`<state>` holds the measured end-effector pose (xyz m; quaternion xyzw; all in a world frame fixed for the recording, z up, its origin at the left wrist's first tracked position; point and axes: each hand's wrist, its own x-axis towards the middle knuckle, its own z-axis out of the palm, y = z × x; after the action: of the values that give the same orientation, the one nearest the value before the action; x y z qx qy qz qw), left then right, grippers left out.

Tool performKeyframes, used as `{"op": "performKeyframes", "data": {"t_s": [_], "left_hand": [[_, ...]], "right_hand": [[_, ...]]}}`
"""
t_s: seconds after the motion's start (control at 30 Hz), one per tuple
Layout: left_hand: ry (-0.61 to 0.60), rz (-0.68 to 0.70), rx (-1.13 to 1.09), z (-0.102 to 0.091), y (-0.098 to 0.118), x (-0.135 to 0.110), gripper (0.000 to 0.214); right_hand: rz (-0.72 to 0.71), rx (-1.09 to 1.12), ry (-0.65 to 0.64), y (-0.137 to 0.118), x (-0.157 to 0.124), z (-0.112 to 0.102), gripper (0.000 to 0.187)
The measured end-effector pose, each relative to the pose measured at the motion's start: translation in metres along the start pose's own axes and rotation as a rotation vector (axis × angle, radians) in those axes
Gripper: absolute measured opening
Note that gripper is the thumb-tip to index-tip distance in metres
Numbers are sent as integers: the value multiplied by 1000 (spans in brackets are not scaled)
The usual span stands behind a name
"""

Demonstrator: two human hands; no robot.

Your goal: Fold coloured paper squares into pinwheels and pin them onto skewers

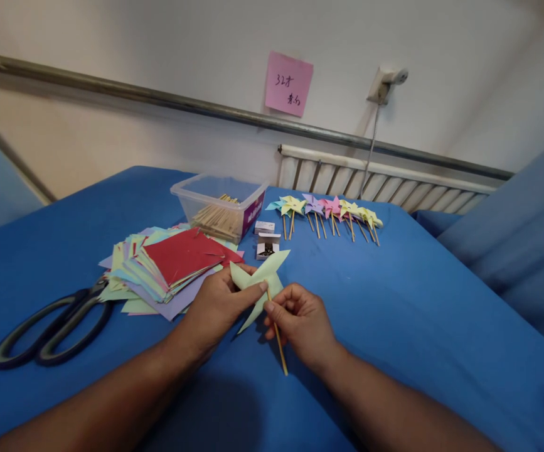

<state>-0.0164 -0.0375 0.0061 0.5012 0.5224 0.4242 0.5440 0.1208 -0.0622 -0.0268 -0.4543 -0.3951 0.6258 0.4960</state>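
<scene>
My left hand [215, 307] pinches a pale green paper pinwheel [258, 279] at its centre, just above the blue table cover. My right hand [300, 317] is closed round a thin wooden stick [278, 342], whose upper end meets the pinwheel's middle. The stick slants down toward me. Both hands sit near the middle of the table, thumbs almost touching.
A stack of coloured paper squares [172, 267], red on top, lies left of my hands, with large black scissors [50, 326] further left. Behind are a clear plastic tub of sticks [219, 207], two small boxes of pins [266, 242] and a row of finished pinwheels [330, 210].
</scene>
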Motion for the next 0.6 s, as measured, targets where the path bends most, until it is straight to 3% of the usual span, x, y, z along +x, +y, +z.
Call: {"op": "performKeyframes", "data": {"t_s": [0.6], "left_hand": [[-88,46,58,2,-1,-2,25]], "right_hand": [[35,93,-98,-4,8,-6,42]]}}
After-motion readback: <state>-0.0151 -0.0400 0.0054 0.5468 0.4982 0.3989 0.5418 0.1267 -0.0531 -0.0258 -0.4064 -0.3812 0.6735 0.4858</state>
